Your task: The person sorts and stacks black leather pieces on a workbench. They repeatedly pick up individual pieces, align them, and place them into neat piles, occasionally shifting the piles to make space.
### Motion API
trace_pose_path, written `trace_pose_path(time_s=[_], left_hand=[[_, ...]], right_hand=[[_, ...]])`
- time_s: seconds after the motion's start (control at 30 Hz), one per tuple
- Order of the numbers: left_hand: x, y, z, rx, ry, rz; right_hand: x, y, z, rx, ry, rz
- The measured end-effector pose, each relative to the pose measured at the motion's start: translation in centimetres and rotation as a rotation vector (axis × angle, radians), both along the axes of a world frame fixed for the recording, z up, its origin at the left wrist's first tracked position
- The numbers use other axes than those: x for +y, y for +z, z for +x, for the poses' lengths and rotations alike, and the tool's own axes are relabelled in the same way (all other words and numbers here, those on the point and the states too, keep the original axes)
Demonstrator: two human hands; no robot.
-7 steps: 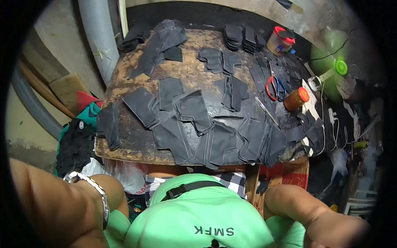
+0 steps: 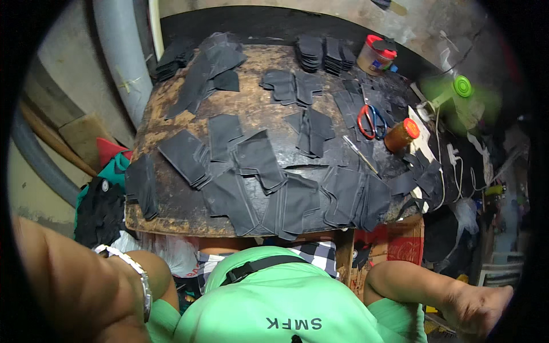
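Since the moment before, almost nothing has shifted in the head view: the right hand (image 2: 477, 308) has slid a little lower and further out, and the left hand is still out of sight past the wristband (image 2: 137, 280), so its grip cannot be told. The right hand hangs loosely, fingers relaxed and holding nothing, well below the worn round table (image 2: 171, 120). The black fabric pieces (image 2: 286, 200) lie overlapped along the near edge, within easy reach, while red-handled scissors (image 2: 370, 121) and an orange-capped jar (image 2: 401, 135) sit off to the right.
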State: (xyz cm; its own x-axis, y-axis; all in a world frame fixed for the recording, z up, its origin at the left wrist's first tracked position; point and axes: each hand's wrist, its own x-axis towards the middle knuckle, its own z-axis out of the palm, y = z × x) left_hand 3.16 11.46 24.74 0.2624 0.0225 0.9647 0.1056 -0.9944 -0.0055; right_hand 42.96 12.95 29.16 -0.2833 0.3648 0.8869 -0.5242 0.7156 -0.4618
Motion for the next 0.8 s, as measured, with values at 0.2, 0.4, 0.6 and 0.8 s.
trace_pose_path(time_s=[0.2,0.4,0.6,0.8], left_hand=[[0.8,-0.9,-0.1,-0.009,0.013,-0.057],[1.5,-2.3,0.2,-0.036,0.053,-0.161],[3.9,-6.7,2.1,-0.037,0.300,-0.557],[3.7,-12.6,6.3,0.272,0.375,-1.319]], right_hand=[[2.8,-4.5,-1.0,-0.001,-0.132,-0.137],[6.0,-9.6,-1.2,-0.241,-0.415,-0.335],[6.8,-13.2,2.7,-0.329,-0.941,-0.687],[7.2,-18.8,6.6,-0.698,-1.191,-0.930]])
